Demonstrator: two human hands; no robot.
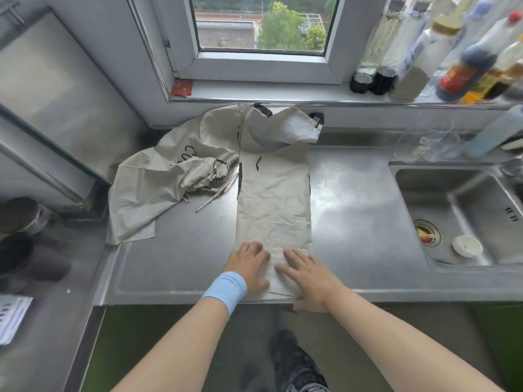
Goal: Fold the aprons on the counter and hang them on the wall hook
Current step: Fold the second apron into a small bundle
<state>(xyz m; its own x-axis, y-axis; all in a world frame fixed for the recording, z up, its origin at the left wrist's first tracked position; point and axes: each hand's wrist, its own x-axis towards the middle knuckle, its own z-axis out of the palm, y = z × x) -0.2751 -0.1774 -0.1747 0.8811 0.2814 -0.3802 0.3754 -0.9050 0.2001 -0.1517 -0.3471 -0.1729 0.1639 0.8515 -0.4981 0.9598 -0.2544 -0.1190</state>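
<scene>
Head view: the fingers (293,257) of the right hand (311,278) lie straight and spread. Those of the left hand (249,267) are slightly bent. Both hands press flat on the near end of the folded apron (273,199), gripping nothing. From the fingertips the cloth runs away as a long narrow strip on the counter (353,207), its far end bunched under the window sill. Beyond and left of the left hand lies the second apron (169,176) — crumpled, not yet folded. To do this fold well, I judge: smooth outward from the middle, square the near corners, then lift the near end with edges matched.
</scene>
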